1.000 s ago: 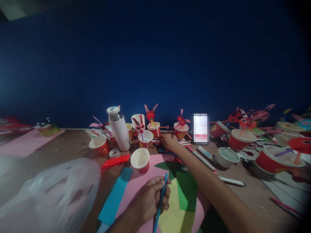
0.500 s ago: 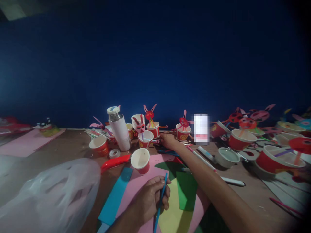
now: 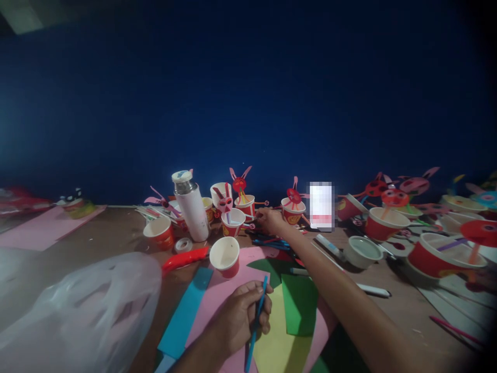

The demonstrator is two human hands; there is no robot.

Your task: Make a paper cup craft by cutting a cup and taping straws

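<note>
My left hand [image 3: 248, 313] is closed round a thin blue stick [image 3: 255, 331], above pink paper [image 3: 212, 316] and yellow paper [image 3: 276, 324]. Farther back, my right hand [image 3: 271, 221] reaches in among small items between two red cups with paper rabbit figures, one at its left [image 3: 244, 209] and one at its right [image 3: 293, 212]. Its fingers are bent together, and whatever they touch is too small to make out. Several dark blue sticks [image 3: 272, 243] lie just below that hand. A white paper cup [image 3: 224, 255] stands behind my left hand.
A white bottle [image 3: 192, 212] stands left of centre, with red-handled scissors [image 3: 186, 260] in front. At the left is a clear plastic bag [image 3: 89, 311]. Markers [image 3: 373, 290], a bowl of liquid [image 3: 364, 251] and decorated cups [image 3: 388, 223] stand or lie at the right.
My right hand has shifted slightly, and the dark blue sticks below it are spread a little differently. My left hand holds its blue stick in nearly the same place.
</note>
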